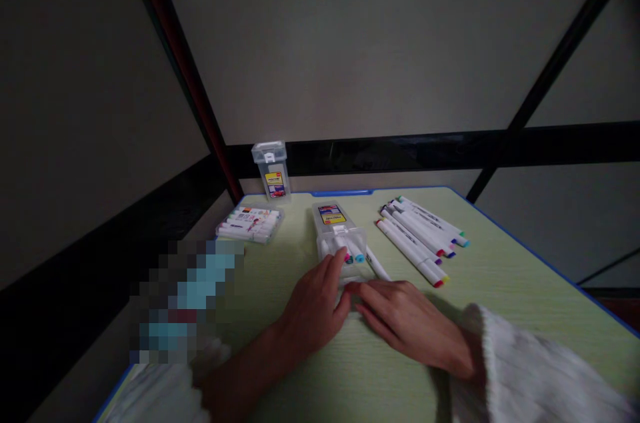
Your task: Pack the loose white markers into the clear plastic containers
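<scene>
A clear plastic marker case [336, 230] lies open on the pale green table [500, 276], its mouth towards me, with a few white markers [353, 253] inside showing pink and blue caps. My left hand [313, 306] rests at the case's near end, fingers curled against it. My right hand [407, 323] lies flat beside it, fingertips touching the case's near edge. One white marker [377, 264] sticks out at the case's right side.
Several white markers with coloured caps [420, 236] lie in a row to the right. A closed case of markers [250, 223] lies at the left, and another clear case [271, 171] stands upright behind it. Black bars frame the table's far side.
</scene>
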A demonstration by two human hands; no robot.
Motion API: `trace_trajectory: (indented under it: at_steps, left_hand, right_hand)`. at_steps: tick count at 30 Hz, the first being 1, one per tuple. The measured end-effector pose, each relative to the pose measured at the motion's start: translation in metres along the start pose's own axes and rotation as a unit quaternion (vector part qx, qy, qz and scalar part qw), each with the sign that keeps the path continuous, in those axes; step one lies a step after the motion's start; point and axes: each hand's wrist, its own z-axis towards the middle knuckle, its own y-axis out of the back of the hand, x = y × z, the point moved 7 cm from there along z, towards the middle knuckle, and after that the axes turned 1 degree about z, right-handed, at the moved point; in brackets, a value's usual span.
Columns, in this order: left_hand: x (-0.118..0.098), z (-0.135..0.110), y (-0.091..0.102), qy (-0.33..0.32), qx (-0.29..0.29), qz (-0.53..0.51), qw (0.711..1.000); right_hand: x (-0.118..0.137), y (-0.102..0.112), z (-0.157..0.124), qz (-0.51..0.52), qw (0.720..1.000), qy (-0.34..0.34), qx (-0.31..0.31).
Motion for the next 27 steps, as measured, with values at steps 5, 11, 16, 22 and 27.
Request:
trace_trajectory:
  at_steps: [5,11,16,22,27]
  left_hand:
    - [-0.002,0.0,-0.001,-0.014,0.016,0.005,1.0]
    - [-0.004,0.002,-0.001,-0.017,0.037,0.024,0.999]
    - [-0.009,0.004,-0.003,-0.033,0.059,0.069,0.995]
    - [-0.011,0.004,-0.002,-0.046,0.061,0.094,0.993]
    - [-0.012,0.003,-0.003,-0.055,0.055,0.106,0.991]
  right_hand:
    - [-0.001,-0.002,0.001,-0.007,1.0,0.002,0.005]
    - [-0.001,-0.002,0.002,-0.014,1.0,0.006,0.004]
    - [-0.001,-0.002,0.001,-0.019,1.0,0.012,0.0]
    - [0.001,-0.001,0.003,-0.014,0.999,0.025,-0.014]
    - [0.001,0.0,0.003,-0.006,0.999,0.03,-0.023]
